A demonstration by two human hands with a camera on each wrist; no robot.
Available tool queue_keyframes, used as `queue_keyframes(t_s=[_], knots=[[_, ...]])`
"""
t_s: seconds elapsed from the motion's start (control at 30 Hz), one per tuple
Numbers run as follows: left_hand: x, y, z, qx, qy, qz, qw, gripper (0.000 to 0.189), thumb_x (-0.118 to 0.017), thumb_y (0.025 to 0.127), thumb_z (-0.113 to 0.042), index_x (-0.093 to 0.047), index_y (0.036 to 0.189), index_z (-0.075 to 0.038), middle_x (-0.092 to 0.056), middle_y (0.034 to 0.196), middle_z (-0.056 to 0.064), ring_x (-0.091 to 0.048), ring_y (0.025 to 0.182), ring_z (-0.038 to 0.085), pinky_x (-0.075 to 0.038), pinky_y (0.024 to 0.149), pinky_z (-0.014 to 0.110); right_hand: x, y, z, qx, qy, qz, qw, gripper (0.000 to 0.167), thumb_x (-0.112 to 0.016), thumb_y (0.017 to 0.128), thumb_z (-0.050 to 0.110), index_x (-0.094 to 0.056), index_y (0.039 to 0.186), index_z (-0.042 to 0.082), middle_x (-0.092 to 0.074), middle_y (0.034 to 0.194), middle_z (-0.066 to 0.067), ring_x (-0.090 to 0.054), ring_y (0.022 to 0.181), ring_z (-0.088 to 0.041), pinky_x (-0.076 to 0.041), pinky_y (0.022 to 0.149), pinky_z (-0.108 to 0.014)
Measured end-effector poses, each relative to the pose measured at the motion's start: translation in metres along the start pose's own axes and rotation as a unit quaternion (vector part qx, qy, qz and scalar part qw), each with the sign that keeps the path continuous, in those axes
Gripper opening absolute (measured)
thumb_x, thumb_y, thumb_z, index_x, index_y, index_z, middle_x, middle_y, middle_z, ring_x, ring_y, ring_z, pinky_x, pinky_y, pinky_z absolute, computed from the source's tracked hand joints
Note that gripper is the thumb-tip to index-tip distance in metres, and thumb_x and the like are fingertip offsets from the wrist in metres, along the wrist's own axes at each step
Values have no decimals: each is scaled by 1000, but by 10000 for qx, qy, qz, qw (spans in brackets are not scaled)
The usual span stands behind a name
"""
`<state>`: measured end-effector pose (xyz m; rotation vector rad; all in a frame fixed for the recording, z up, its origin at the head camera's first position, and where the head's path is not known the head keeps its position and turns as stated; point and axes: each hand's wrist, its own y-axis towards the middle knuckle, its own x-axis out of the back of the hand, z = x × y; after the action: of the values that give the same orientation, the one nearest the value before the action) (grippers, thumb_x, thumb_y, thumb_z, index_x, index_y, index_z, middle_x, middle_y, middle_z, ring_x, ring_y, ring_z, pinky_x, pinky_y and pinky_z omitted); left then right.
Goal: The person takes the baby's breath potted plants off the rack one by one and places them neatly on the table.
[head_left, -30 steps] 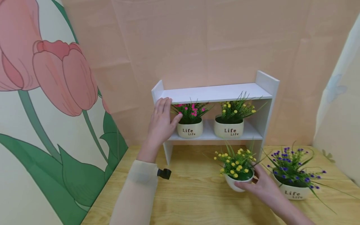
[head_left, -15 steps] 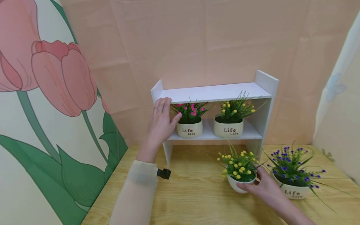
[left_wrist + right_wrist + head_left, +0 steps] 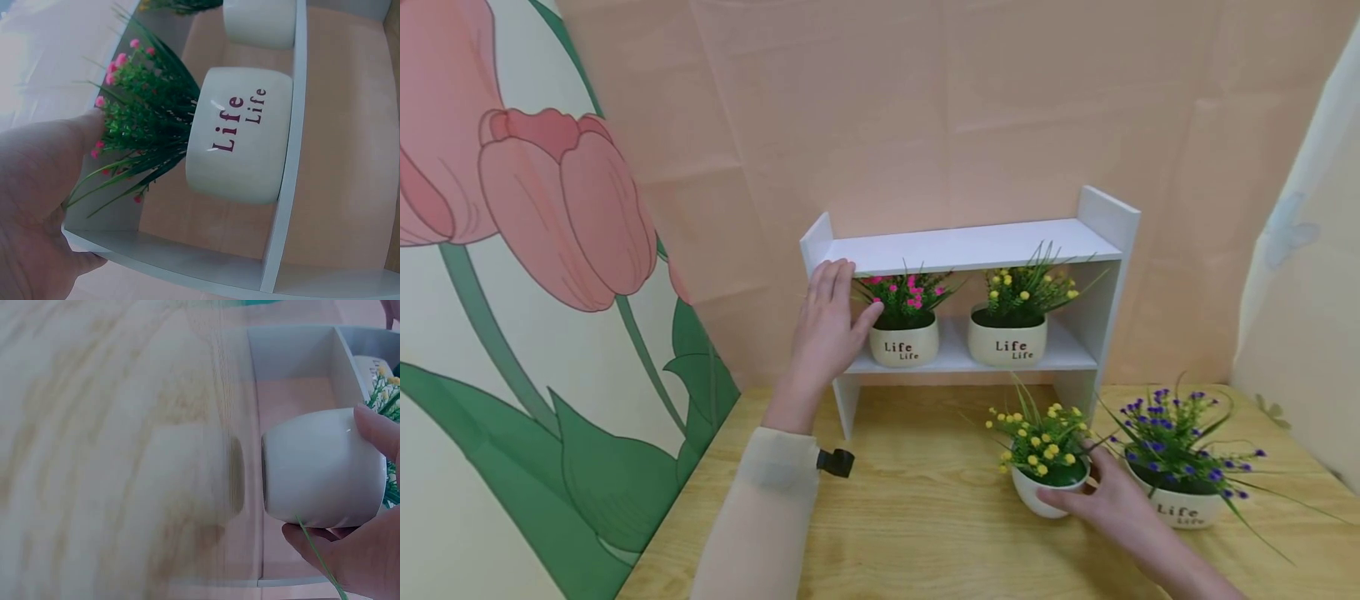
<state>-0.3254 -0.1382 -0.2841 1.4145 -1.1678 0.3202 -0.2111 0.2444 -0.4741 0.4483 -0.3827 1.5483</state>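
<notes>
My left hand rests at the upper left corner of a white two-tier shelf, fingers straight and thumb spread. In the left wrist view its thumb lies close to the pink flowers of a potted plant. My right hand grips a yellow-flowered potted plant by its white pot, thumb on the near side and fingers round the far side. The right wrist view shows the pot raised just above the wooden table, its base apart from its reflection.
On the shelf's middle board stand the pink-flowered pot and another yellow-flowered pot. A purple-flowered pot sits on the table close to my right hand, long leaves sticking out. A peach backdrop hangs behind the shelf.
My right hand has moved slightly right and toward me with the yellow-flowered potted plant. The left hand keeps its place on the shelf.
</notes>
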Motion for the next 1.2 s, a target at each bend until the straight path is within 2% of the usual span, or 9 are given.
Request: queue_keyframes(t_s=[0.33,0.6,0.8,1.03,1.2], knots=[[0,0,1,-21,14,7,10000,84,-58,113,-53,-24,174,-6,-25,180,16,-9,169,31,-12,137,48,1,1,-1,-25,97,137,9999,121,-94,91,36,-15,173,-6,-33,167,-40,-43,148,-60,-45,116,-58],[-1,1,2,-56,10,-27,10000,83,-59,113,-52,-26,174,-6,-26,179,16,-10,169,32,-11,137,48,1,0,-4,57,-24,92,9999,120,-94,91,36,-16,173,-6,-34,166,-41,-44,147,-60,-46,115,-59],[-1,1,2,-21,-2,-27,10000,83,-59,113,-52,-26,174,-6,-26,179,15,-10,169,31,-13,137,49,1,0,-3,97,-125,75,9998,121,-94,91,37,-17,172,-8,-34,165,-43,-43,147,-61,-44,115,-61],[-1,1,3,-68,6,-59,10000,83,-58,113,-52,-26,173,-5,-27,179,16,-10,169,32,-11,137,48,1,-1,-5,250,-270,30,9993,114,-96,89,36,-28,169,-7,-40,162,-41,-48,144,-60,-46,115,-65],[-1,0,2,-6,-18,-25,10000,84,-58,113,-54,-25,174,-6,-25,180,15,-9,169,31,-14,136,50,4,-1,-7,240,-259,77,9993,113,-95,90,35,-26,169,-7,-38,164,-42,-43,147,-62,-41,117,-70]])
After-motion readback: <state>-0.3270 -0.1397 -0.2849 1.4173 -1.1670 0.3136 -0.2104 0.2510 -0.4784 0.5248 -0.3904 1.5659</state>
